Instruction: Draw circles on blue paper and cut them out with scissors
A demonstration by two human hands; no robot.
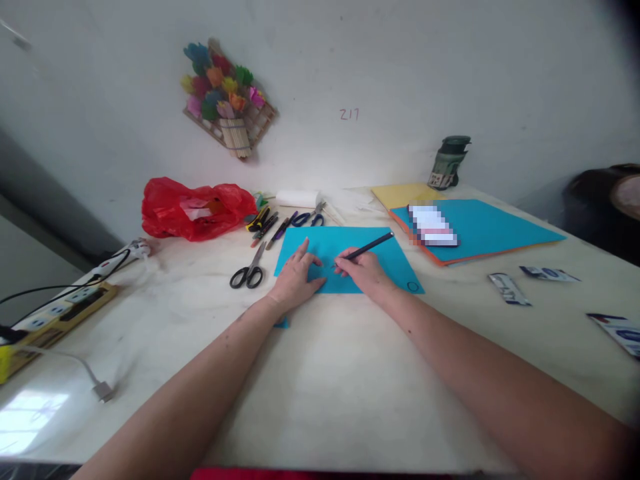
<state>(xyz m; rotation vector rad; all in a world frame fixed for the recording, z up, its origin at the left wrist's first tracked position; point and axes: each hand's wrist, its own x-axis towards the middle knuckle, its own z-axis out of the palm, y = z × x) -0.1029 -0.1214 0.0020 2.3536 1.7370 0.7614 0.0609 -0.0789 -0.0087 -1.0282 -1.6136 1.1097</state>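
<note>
Gripping one black pen (367,247) between thumb and fingers, the right hand (363,268) rests on one blue sheet (335,237), pen tip at the sheet's surface; whether it touches cannot be told. The left hand (297,277) is open, palm down, fingers spread on the same sheet's left part. The sheet lies flat on the table (345,373), directly in front of the person, with one drawn circle (413,283) at its near right corner. One blue scrap (283,323) lies by the left wrist.

Scissors, two pairs: black scissors (255,262) left of the sheet, dark blue scissors (313,214) beyond its far edge. Several markers (265,230) lie between them; the exact count is unclear. Farther left: one red bag (167,213). Right of the sheet: one phone (433,225), screen blurred, on one stack of coloured paper (495,227). Packets, three: one white (509,289), one behind it (550,274), one at the right edge (617,332). One bottle (447,165) stands near the wall.
</note>
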